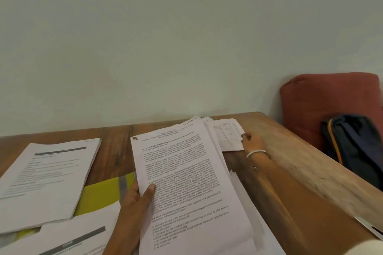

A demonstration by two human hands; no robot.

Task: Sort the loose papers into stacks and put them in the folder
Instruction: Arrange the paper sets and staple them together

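A thick pile of printed papers point(192, 182) lies in the middle of the wooden table point(290, 172). My left hand point(134, 209) grips its left edge, thumb on the top sheet. My right hand point(251, 141) pinches the edge of a sheet with tables point(226, 134) at the far right of the pile. A second stack of papers point(45, 176) lies at the left. It partly covers a yellow-green folder point(101, 194). Another printed sheet point(68, 240) overlaps the folder's near side.
A red cushion point(323, 97) leans on the wall at the right, with a dark bag with orange trim point(356, 143) in front of it. The table's right edge runs diagonally toward me. A pale object point(369, 227) lies at the near right corner.
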